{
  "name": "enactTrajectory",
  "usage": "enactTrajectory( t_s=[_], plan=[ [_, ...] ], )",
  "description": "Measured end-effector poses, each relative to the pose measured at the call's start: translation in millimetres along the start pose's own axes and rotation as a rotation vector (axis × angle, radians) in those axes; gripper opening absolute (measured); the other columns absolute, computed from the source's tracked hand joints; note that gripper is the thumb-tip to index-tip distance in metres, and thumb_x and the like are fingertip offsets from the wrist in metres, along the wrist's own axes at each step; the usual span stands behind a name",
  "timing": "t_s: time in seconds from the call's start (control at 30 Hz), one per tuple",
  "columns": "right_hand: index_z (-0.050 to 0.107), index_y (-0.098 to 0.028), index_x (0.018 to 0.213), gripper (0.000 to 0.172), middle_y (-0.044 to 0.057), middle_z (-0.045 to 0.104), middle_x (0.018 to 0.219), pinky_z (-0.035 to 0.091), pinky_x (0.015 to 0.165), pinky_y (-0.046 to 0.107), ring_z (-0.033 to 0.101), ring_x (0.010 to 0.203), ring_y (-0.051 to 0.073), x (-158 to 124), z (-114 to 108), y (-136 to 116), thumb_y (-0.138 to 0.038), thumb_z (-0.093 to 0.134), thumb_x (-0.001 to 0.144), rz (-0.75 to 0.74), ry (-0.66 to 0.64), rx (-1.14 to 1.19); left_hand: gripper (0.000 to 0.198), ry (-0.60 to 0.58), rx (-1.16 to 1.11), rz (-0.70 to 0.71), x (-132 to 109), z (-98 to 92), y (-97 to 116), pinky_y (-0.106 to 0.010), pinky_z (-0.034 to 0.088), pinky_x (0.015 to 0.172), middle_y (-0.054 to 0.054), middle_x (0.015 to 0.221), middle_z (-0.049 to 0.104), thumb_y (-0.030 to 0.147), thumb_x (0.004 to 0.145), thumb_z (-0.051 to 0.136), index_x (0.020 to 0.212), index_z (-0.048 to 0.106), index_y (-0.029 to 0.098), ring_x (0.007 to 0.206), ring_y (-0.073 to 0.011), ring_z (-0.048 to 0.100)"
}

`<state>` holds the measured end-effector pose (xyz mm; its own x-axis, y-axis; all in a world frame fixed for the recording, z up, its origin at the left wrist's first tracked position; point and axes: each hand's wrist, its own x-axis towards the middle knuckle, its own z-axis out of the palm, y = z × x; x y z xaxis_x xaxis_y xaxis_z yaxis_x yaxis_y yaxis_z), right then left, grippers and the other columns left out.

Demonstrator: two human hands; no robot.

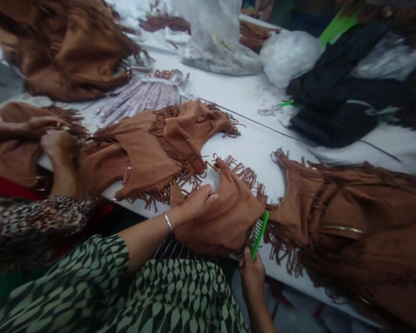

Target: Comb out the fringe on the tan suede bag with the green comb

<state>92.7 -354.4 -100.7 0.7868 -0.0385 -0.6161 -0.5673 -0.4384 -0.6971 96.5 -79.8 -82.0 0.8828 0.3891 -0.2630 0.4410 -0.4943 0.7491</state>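
A brown suede fringed bag (229, 208) lies at the near edge of the white table (253, 148). My left hand (194, 203), with a silver bangle on the wrist, presses down on the bag's left side with fingers closed on the suede. My right hand (251, 273) grips a green comb (259, 233) by its lower end. The comb's teeth sit in the fringe at the bag's right side.
Another person's hands (57, 148) in a patterned sleeve work on a similar bag at the left. More fringed bags lie in the middle (152, 148), at the back left (65, 51) and at the right (360, 222). Plastic bags (287, 53) and dark fabric (343, 97) sit behind.
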Motion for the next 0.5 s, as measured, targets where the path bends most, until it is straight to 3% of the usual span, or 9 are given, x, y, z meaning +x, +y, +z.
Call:
enactTrajectory(
  t_s=[0.13,0.2,0.27,0.33,0.5],
  plan=[
    [0.056,-0.016,0.083,0.056,-0.009,0.038,0.044,0.020,0.032,0.017,0.028,0.035,0.005,-2.7,8.1,4.1,-0.068,0.060,0.064,0.058,0.044,0.199,0.043,-0.417,-0.345,-0.198,5.0,2.2,-12.3,-0.029,0.048,0.069,-0.002,0.081,0.063,0.044,0.068,0.070,0.097,0.057,0.014,0.075,-0.0182,0.058],
    [0.059,-0.015,0.094,0.062,-0.010,0.038,0.045,0.020,0.032,0.017,0.027,0.035,0.005,-2.2,2.0,6.4,-0.068,0.061,0.063,0.069,0.052,0.239,0.046,-0.542,-0.530,-0.206,5.3,-1.1,-8.3,-0.031,0.049,0.074,-0.003,0.082,0.066,0.045,0.064,0.073,0.093,0.061,0.011,0.079,-0.0203,0.061],
    [0.060,-0.014,0.100,0.064,-0.010,0.037,0.045,0.020,0.033,0.017,0.028,0.036,0.005,-0.2,-10.5,9.8,-0.067,0.061,0.064,0.054,0.089,0.258,0.045,-0.530,-0.684,-0.181,3.3,-9.3,5.4,-0.031,0.049,0.076,-0.003,0.080,0.068,0.046,0.064,0.073,0.091,0.063,0.011,0.080,-0.0210,0.062],
    [0.060,-0.013,0.101,0.064,-0.010,0.036,0.045,0.020,0.034,0.017,0.027,0.037,0.005,3.9,-26.8,13.7,-0.065,0.061,0.065,0.029,0.136,0.272,0.043,-0.443,-0.789,-0.162,1.1,-23.2,25.7,-0.031,0.050,0.074,-0.003,0.079,0.069,0.044,0.066,0.073,0.092,0.064,0.011,0.078,-0.0205,0.064],
    [0.061,-0.011,0.096,0.062,-0.009,0.037,0.046,0.021,0.035,0.018,0.030,0.038,0.006,19.9,-56.4,11.2,-0.062,0.063,0.061,-0.002,0.115,0.237,0.034,-0.283,-1.009,-0.233,10.4,-72.9,77.5,-0.031,0.053,0.069,-0.009,0.082,0.070,0.030,0.067,0.074,0.092,0.065,0.009,0.072,-0.0211,0.066]
  ],
)
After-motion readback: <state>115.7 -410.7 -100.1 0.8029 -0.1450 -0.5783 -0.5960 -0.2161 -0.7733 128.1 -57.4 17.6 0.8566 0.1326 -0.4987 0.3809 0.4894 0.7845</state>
